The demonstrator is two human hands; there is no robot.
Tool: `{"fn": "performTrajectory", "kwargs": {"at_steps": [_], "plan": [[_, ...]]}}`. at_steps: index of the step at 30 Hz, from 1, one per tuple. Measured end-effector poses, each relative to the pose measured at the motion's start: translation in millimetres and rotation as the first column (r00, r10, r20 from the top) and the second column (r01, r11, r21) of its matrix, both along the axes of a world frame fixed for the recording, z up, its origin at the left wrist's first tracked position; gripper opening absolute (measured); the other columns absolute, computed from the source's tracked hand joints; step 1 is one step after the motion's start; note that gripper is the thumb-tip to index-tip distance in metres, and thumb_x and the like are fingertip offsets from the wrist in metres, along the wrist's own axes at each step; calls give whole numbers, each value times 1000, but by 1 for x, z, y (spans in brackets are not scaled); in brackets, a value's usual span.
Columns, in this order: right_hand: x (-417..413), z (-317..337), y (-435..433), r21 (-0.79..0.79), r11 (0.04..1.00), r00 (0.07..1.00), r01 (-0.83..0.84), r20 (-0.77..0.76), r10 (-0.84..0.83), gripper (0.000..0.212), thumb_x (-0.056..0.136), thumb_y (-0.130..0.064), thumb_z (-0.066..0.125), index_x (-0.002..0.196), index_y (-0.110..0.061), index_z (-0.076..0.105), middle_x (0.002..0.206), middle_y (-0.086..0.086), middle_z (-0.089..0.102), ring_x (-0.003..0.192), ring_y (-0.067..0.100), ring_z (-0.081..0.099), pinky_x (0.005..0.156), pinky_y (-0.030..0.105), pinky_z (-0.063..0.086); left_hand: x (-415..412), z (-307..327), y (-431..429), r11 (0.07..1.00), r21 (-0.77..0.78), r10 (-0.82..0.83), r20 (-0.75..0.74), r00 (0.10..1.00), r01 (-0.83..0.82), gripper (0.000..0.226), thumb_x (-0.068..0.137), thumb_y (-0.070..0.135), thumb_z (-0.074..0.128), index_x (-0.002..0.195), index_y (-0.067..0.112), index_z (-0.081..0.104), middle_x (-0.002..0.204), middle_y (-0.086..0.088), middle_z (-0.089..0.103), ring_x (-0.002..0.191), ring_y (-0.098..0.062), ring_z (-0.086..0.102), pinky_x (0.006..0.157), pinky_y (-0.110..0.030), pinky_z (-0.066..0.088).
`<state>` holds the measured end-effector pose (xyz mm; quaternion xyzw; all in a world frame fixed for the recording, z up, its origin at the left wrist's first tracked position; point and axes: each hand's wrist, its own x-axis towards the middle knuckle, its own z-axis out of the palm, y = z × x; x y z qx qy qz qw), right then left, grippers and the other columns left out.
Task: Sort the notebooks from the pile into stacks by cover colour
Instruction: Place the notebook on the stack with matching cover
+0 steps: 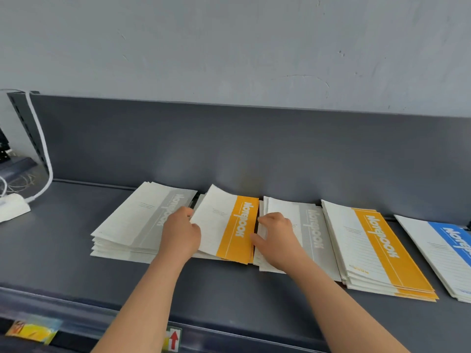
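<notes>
Dark grey metal shelf [76,225], scuffed pale grey wall [229,47] behind it. My left hand [181,236] and right hand [276,238] each curl fingers round a side edge of the orange-band notebook [229,225]. It's tilted up mid-shelf between the left grey stack [132,225] and right grey stack [312,233].

soft even light, bowed edges

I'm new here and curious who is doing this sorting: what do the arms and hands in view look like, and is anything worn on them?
They are a person's two bare hands, the left hand and the right hand, on bare forearms. No gloves, sleeves, watch, bracelets or rings show, and there are no cables or markings on them.
</notes>
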<state>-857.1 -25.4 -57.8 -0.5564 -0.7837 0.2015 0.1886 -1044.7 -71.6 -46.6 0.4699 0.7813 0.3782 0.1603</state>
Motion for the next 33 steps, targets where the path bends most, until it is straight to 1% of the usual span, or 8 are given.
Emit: {"fn": "performTrajectory", "kwargs": {"at_steps": [3,6,8,11,17,23,28,33], "plan": [[-2,-12,0,49,999,1000,-1,31,-1,52,94,-37,51,140,-15,42,147,-2,31,136,18,24,111,28,25,-4,-15,3,998,-53,13,-91,996,-18,13,86,-4,43,88,5,52,103,-18,58,79,-26,54,53,-22,37],[-2,-17,2,71,997,999,6,33,-9,56,94,-39,50,143,-15,37,149,-4,30,138,17,23,112,28,23,1,-18,-1,998,-67,6,-163,987,-17,25,90,-2,44,112,3,55,115,-15,50,102,-28,50,79,-32,44],[-1,-18,3,83,997,1000,12,25,-14,56,94,-40,50,143,-16,36,149,-5,31,138,17,23,112,27,24,3,-19,-3,998,-56,5,-193,981,-16,30,92,0,46,121,6,53,121,-13,48,108,-26,48,86,-33,45],[-1,-16,1,86,996,1000,11,25,-13,56,94,-40,50,143,-17,37,149,-5,31,139,16,23,112,28,24,5,-13,-3,999,-41,-1,-280,960,-11,25,92,5,47,116,8,54,120,-11,51,107,-24,46,85,-31,44],[21,8,-8,136,989,998,54,-33,-50,47,95,-35,49,139,-19,43,144,-5,44,132,15,40,109,27,31,32,13,-4,990,89,-73,-369,927,113,38,97,26,46,134,18,51,134,0,53,121,-20,46,98,-32,40],[91,28,-32,294,940,980,173,40,-193,41,96,-30,47,136,-18,48,139,-5,51,129,14,43,112,20,19,94,20,3,929,174,-230,-423,876,327,23,93,21,51,111,18,66,105,1,67,97,-24,56,82,-33,40],[167,28,-57,272,906,937,325,33,-347,43,96,-35,46,137,-22,46,140,-9,49,124,13,48,96,26,41,168,21,5,855,184,-390,-386,836,484,31,95,24,51,123,20,62,122,3,64,112,-19,56,96,-34,43],[254,28,-85,249,844,870,475,11,-493,39,96,-33,47,131,-18,52,134,-6,54,118,16,53,92,29,44,257,19,0,779,174,-516,-367,774,602,31,97,28,47,124,24,60,125,7,61,114,-16,53,99,-33,41]]}}
